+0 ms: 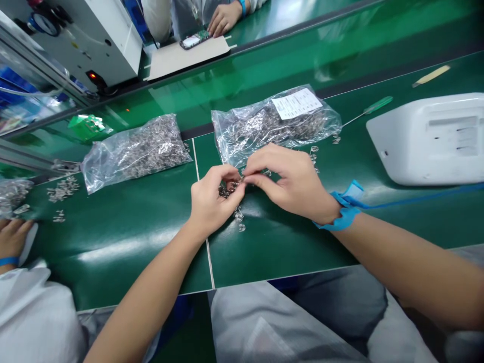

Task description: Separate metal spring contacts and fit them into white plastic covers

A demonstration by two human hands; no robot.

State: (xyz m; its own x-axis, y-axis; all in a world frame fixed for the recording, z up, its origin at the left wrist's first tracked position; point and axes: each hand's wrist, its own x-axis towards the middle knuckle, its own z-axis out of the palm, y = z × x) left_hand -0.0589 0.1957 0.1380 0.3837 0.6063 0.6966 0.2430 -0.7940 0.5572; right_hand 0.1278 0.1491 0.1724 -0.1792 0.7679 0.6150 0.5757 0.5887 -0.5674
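Observation:
My left hand (214, 199) is curled around several small shiny metal pieces (226, 190), which look like little springs or clips. The thumb and fingertips of my right hand (289, 179) are pinched together at the opening of the left hand, touching the small pieces there. What exactly sits in that pinch is too small to make out. A few loose metal pieces (239, 217) lie on the green mat just below my hands. Behind them rests a clear plastic bag (260, 123) full of similar pieces, with a white label. Around my right wrist is a blue strap (340, 217).
A second bag of pieces (143, 148) lies to the left, near a loose pile (63, 188). At right are a white plastic housing (431, 141) and a green-handled screwdriver (378, 104). A co-worker's hand (15, 237) rests at far left; another person's hand (226, 19) is across the bench.

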